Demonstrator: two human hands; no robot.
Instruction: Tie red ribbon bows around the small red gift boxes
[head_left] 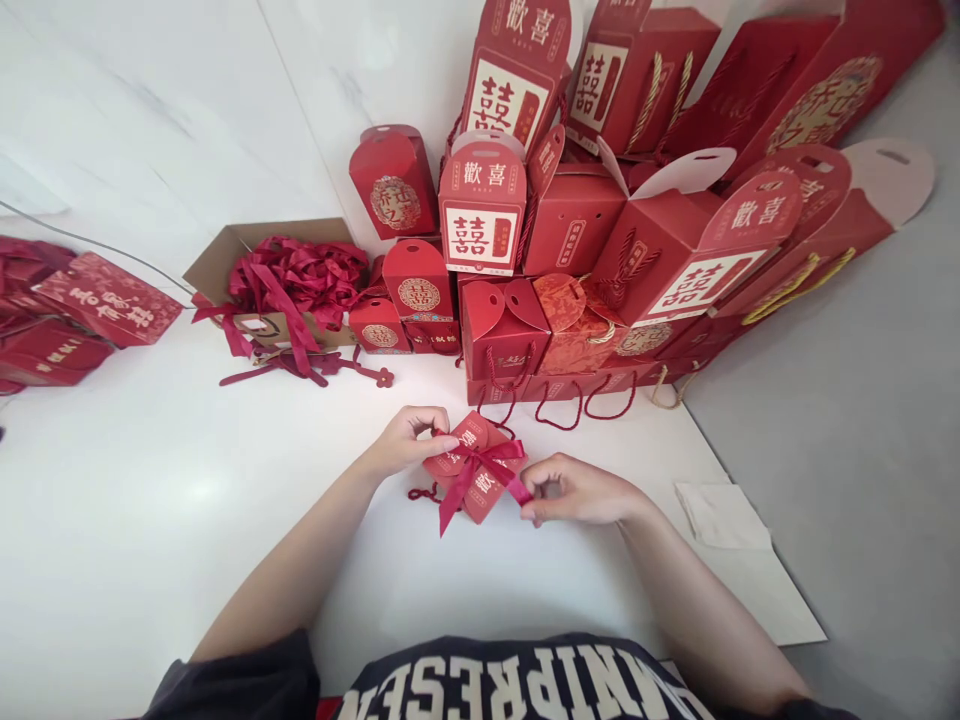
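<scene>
In front of me on the white table is a small red gift box (486, 493) with white lettering, its top flaps folded shut. A dark red ribbon (491, 457) is tied in a bow over its top. My left hand (412, 437) pinches at the box's upper left, by the bow; whether it grips a ribbon loop or the box edge is hard to see. Between thumb and forefinger my right hand (577, 489) holds a ribbon end at the box's right. The other ribbon tail hangs toward me. A dark red cord pokes out at the box's left.
Red gift boxes and bags (484, 215) stand stacked along the back and right. A cardboard box (214, 262) full of red ribbons (300, 275) stands back left, loose ribbon pieces before it. More red boxes (112, 300) lie far left. White tissue (721, 515) lies right.
</scene>
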